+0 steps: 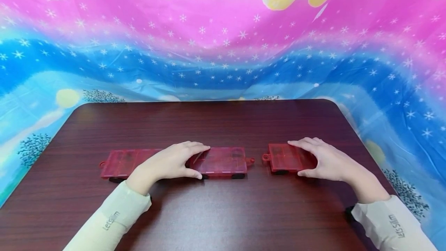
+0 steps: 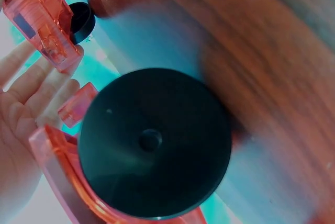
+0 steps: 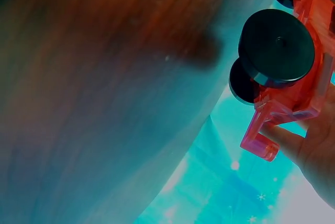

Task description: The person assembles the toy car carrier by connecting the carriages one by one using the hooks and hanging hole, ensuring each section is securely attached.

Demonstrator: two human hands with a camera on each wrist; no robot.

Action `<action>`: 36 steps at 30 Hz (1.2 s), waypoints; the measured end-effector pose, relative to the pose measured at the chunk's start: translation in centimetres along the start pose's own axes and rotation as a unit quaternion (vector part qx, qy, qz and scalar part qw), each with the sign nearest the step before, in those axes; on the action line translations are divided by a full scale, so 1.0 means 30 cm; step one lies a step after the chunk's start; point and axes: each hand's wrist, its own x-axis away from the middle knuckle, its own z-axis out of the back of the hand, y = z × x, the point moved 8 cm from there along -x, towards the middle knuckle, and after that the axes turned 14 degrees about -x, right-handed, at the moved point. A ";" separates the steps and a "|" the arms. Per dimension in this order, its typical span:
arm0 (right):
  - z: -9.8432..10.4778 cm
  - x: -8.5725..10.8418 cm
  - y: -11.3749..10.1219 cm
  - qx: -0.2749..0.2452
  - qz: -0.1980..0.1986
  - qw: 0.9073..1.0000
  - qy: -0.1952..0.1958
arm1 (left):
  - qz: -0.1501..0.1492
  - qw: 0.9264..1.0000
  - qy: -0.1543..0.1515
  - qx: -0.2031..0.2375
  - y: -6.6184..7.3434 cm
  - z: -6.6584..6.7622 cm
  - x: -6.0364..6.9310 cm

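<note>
Just below the centre of the head frame sits a see-through red middle car (image 1: 224, 160), wheels down, its small hook (image 1: 251, 161) pointing to the right side of the picture. The left hand (image 1: 174, 160) has hold of its left end: the thumb is on the near side, just by a wheel, and the other fingers reach over to the far edge, so the car is pinched between them.

Close by, right of centre, is a shorter-looking right car (image 1: 283, 158) of the same red. Its ring (image 1: 266, 158) faces the hook, near it but not touching. The right hand (image 1: 327, 162) grips this one from its right end, thumb at the near side, fingers spread along the far side. At the upper right of the right wrist frame I see its black wheels (image 3: 276, 46) and a pinkish peg (image 3: 261, 143) sticking out below them.

Left of centre stands a left car (image 1: 122, 162), partly behind the left hand and wrist; whether it is hooked to the middle one I can't tell.

All three are in a row across the dark wood-grained table (image 1: 223, 208). Pale sleeves (image 1: 108, 216) with dark lettering come in from the lower corners, and a pink and blue cloth (image 1: 209, 30) with white snowflakes fills the upper half.
</note>
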 end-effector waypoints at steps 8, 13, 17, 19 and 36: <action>0.010 0.000 -0.016 0.004 0.004 1.000 0.006 | 0.004 1.000 -0.002 0.009 0.000 -0.004 0.002; 0.017 -0.001 -0.038 0.010 0.011 1.000 0.011 | 0.004 1.000 -0.005 0.010 0.002 -0.004 0.002; 0.022 -0.003 -0.058 0.015 0.021 1.000 0.016 | 0.006 1.000 -0.007 0.011 0.002 -0.004 0.001; 0.024 -0.004 -0.066 0.017 0.024 0.999 0.019 | 0.006 1.000 -0.007 0.011 0.002 -0.004 0.000; 0.022 -0.021 -0.115 0.028 0.048 0.998 0.026 | 0.006 1.000 -0.003 0.012 0.000 -0.003 0.000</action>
